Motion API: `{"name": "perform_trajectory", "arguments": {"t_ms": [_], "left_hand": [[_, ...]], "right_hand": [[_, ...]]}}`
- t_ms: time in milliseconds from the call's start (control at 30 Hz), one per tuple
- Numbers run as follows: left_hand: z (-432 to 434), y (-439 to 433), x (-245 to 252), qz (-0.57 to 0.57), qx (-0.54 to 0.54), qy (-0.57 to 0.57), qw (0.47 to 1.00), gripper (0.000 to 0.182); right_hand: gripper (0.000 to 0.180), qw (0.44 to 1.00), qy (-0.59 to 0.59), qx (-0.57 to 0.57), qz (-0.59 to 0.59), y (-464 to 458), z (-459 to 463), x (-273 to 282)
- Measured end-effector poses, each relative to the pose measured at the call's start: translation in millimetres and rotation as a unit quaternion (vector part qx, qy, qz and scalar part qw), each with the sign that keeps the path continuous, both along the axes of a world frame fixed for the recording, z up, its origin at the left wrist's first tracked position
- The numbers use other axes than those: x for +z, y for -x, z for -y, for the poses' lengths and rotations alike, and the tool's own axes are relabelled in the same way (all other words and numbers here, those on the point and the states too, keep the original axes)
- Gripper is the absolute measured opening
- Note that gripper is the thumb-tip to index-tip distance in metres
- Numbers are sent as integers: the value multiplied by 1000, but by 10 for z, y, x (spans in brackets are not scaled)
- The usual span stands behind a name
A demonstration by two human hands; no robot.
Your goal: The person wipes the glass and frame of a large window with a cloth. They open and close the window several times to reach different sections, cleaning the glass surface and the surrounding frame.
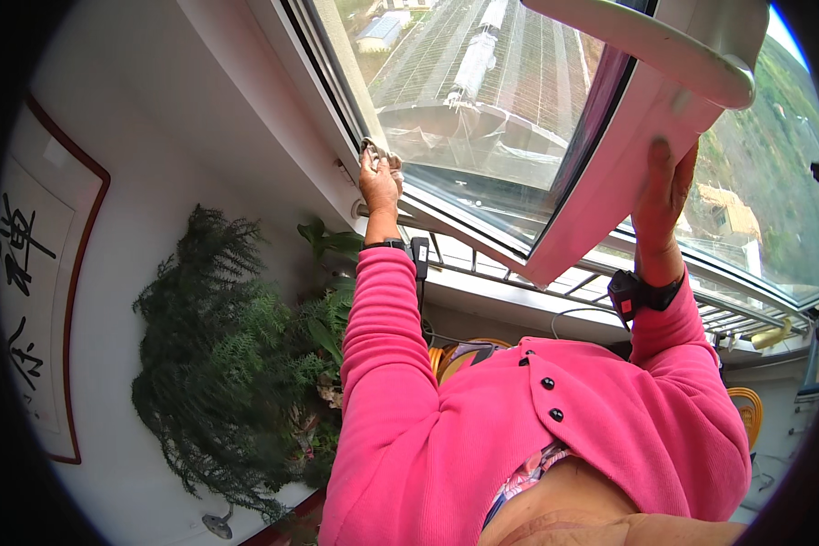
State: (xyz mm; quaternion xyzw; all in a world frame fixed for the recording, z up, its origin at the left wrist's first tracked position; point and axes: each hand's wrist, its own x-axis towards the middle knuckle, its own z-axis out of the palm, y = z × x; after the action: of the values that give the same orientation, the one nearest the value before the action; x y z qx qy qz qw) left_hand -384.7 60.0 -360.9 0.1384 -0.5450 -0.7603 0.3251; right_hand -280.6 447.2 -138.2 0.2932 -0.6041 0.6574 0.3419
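My left hand (379,190) grips a crumpled, dirty cloth (392,162) against the lower hinge-side corner of an open window's white frame. My right hand (661,205) holds the free vertical edge of the white window sash (597,184), its thumb on the near face and its fingers round the edge. A white window handle (682,51) juts from the sash above that hand. The sash glass (471,130) lies between my two hands. Dark devices are strapped to both wrists.
Metal guard rails (580,273) run along the window below the sash. Bushy green potted plants (246,355) stand at the left, beside a wall with a framed calligraphy piece (85,225). An orange-yellow woven chair (747,409) is at the right. Rooftops and greenery lie far below outside.
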Motion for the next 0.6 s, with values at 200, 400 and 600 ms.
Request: {"name": "perform_trajectory", "arguments": {"t_ms": [200, 400, 600], "left_hand": [[-265, -116, 1052, -78, 32, 103, 991, 46], [-1537, -568, 1653, -295, 71, 365, 880, 51], [-1253, -432, 558, -114, 86, 167, 976, 50]], "right_hand": [[44, 1000, 22, -6, -7, 14, 7, -23], [41, 999, 44, -1, -2, 7, 11, -54], [44, 998, 69, -5, 7, 34, 15, -41]]}}
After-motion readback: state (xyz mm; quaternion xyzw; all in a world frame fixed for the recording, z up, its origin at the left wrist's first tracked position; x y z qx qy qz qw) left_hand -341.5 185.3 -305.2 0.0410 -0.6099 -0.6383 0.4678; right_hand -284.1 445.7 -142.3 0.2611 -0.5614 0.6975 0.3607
